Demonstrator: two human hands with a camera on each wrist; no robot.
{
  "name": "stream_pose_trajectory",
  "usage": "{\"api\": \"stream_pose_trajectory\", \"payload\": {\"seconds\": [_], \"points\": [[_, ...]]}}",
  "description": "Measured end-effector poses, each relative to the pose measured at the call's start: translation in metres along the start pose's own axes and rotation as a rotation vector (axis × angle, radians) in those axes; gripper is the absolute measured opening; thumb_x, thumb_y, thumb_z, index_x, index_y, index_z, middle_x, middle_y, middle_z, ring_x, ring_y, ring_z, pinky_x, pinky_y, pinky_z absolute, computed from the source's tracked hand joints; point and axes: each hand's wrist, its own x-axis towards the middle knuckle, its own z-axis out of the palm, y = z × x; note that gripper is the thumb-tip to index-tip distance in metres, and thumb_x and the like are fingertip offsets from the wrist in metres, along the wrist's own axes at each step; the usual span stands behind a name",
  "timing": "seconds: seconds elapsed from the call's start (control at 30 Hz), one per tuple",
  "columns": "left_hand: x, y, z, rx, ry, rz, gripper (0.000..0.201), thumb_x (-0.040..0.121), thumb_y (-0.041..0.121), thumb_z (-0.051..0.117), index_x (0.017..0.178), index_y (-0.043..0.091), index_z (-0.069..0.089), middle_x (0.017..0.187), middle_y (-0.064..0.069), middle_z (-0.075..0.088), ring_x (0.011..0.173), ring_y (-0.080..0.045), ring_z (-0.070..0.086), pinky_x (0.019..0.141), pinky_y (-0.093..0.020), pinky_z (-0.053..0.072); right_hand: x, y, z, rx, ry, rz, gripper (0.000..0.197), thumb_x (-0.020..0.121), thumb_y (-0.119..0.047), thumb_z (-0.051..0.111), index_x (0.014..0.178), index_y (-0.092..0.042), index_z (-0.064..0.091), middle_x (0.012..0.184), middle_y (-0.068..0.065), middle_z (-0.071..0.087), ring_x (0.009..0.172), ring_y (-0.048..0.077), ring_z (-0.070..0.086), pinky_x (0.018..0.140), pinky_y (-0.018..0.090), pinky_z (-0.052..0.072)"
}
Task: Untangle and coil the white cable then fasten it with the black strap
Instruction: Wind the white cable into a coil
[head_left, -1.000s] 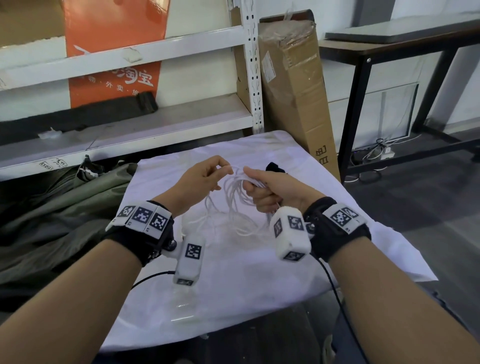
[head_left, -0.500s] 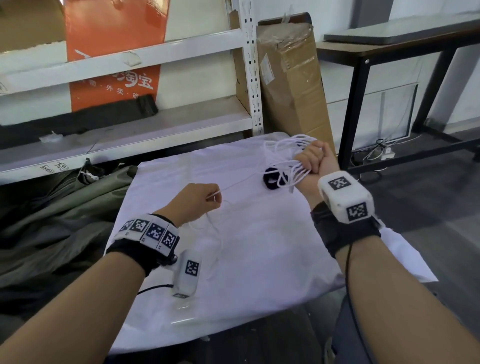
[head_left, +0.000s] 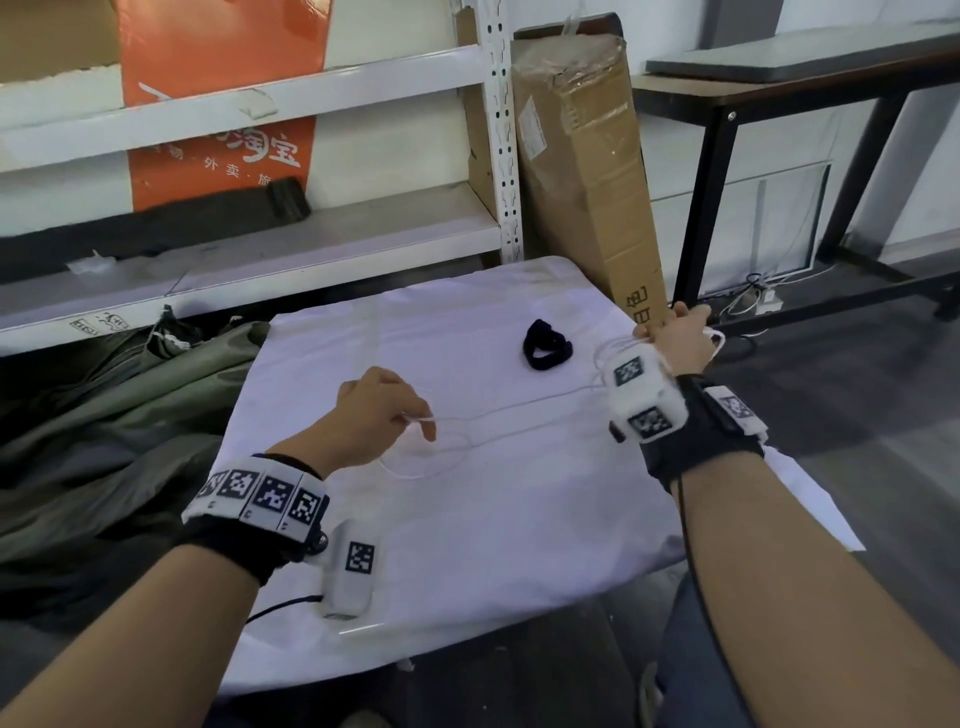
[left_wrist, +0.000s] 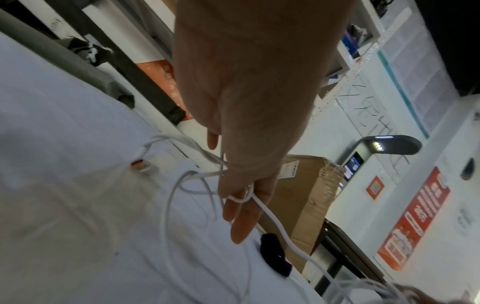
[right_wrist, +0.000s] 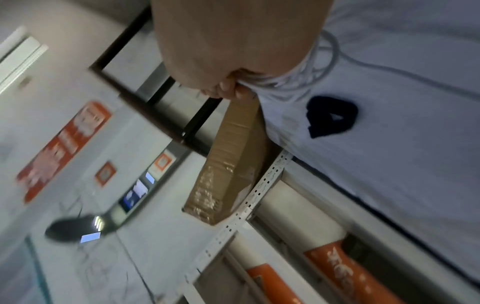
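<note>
The thin white cable (head_left: 514, 410) runs across the white-covered table (head_left: 467, 545) from hand to hand. My left hand (head_left: 382, 413) pinches one strand of it at the table's middle (left_wrist: 242, 198), with loose loops (left_wrist: 168, 216) lying on the cloth below. My right hand (head_left: 680, 338) is out at the table's right edge and grips a bundle of several cable loops (right_wrist: 280, 82) in its curled fingers. The black strap (head_left: 546, 345) lies in a loose ring on the cloth between the hands, nearer the right one (right_wrist: 331, 118).
A tall cardboard box (head_left: 587, 171) leans just behind the table's far right corner. White metal shelving (head_left: 249, 249) stands behind. Olive fabric (head_left: 119, 405) is heaped to the left. A dark-framed table (head_left: 779, 104) stands at the right over bare floor.
My right hand has swung its cable bundle from the middle up and out, then down to the table's right edge. The left hand stayed near the middle, the strand now stretched between them.
</note>
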Motion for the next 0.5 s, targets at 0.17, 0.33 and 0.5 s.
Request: {"api": "stream_pose_trajectory", "payload": {"seconds": [0.17,0.33,0.5], "points": [[0.003,0.014,-0.015,0.062,0.004,0.082,0.049,0.087,-0.005,0.047,0.07,0.037,0.064,0.094,0.023,0.059,0.119,-0.009,0.03,0.095,-0.027,0.013,-0.018,0.026,0.011,-0.486,-0.245,-0.178,0.03,0.099,-0.014,0.035,0.069,-0.019,0.039,0.06,-0.002,0.044,0.043,0.004,0.042,0.045,0.014,0.036],[0.006,0.029,-0.031,0.035,-0.015,0.094,0.047,0.081,-0.009,0.045,0.066,0.03,0.065,0.088,0.02,0.059,0.116,-0.009,0.034,0.096,-0.026,0.015,-0.038,0.042,0.011,-0.757,-0.531,-0.251,0.018,0.099,-0.007,0.036,0.09,-0.021,0.044,0.082,-0.003,0.054,0.045,0.006,0.052,0.049,0.018,0.043],[0.011,0.038,-0.035,0.034,-0.044,0.107,0.044,0.08,-0.006,0.046,0.066,0.029,0.068,0.093,0.021,0.06,0.117,-0.007,0.035,0.103,-0.03,0.017,-0.061,0.047,0.011,-1.132,-0.882,-0.209,0.015,0.1,-0.009,0.037,0.11,-0.013,0.049,0.099,0.002,0.056,0.071,0.017,0.067,0.069,0.031,0.056]]}}
